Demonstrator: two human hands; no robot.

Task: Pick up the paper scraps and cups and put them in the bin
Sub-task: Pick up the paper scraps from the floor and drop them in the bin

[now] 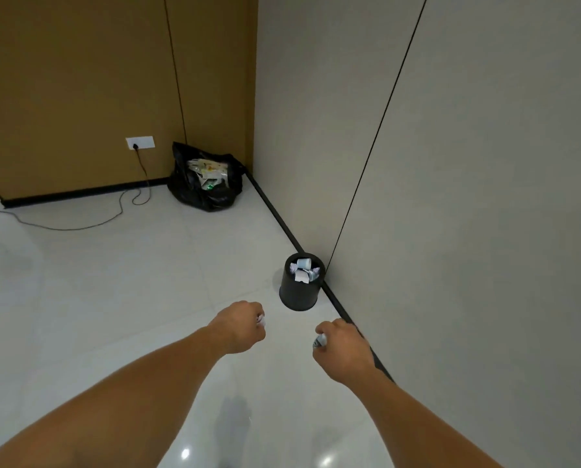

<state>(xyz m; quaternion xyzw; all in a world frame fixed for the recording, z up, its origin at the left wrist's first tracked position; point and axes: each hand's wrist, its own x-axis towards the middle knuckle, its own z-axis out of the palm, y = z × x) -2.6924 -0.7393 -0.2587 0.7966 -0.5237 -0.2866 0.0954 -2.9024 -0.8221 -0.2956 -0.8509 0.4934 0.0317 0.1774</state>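
Note:
A small black bin (299, 295) stands on the white floor against the grey wall, filled with paper scraps and cups (303, 269). My left hand (240, 327) is held out just short of the bin, fingers curled round a white paper scrap (261, 319) that peeks out at the knuckles. My right hand (343, 342) hovers to the right, near the black skirting, and grips a crumpled white scrap (319, 342). Both hands are nearer to me than the bin, not over its mouth.
A black rubbish bag (204, 184) full of waste sits in the far corner. A black cable (90, 221) trails over the floor from a wall socket (140, 142). The grey wall (451, 197) runs close on the right, a brown wall at the back.

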